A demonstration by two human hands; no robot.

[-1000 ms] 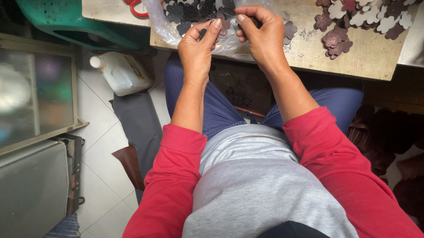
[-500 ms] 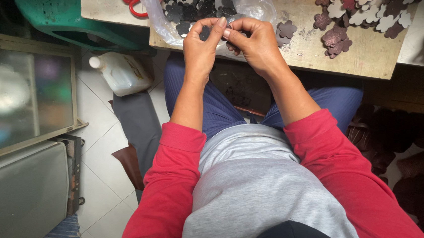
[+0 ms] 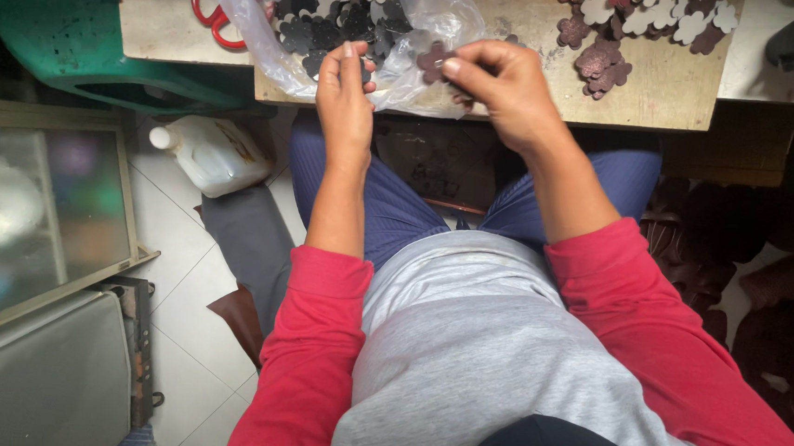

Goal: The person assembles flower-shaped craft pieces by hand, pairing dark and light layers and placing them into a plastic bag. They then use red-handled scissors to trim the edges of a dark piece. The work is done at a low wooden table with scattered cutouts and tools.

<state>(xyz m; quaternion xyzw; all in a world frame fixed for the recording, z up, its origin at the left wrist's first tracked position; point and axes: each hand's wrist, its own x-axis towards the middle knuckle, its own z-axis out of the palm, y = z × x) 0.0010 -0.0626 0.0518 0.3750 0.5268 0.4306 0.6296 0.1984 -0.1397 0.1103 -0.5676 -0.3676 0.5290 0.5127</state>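
Hands have drifted apart since half a second ago: then we had both sets of fingertips meeting over the bag, and now our right hand [image 3: 504,91] sits off to the right with a dark flower-shaped cutout [image 3: 432,61] pinched between thumb and forefinger, held just above the near edge of the wooden board [image 3: 667,88]. Our left hand [image 3: 345,94] has stayed at the mouth of the clear plastic bag [image 3: 430,16], its fingers curled together at the bag's front lip — whether they clamp a piece or only the plastic we cannot tell. The bag lies on the board, full of dark and pale cutouts [image 3: 337,14], and its loose rim hangs a little over the board's front edge toward our lap. A second heap of cutouts [image 3: 634,25] lies on the board to the right, well apart from the right hand, with bare wood between them — the clearest stretch on the board. Red scissors [image 3: 209,5] lie just left of the bag, partly under the plastic. Below the board's edge our knees in blue trousers fill the gap; to the left, on the tiled floor, a white jug [image 3: 211,154] lies near a green tub [image 3: 66,32], and a glass-fronted cabinet [image 3: 34,216] closes that side.
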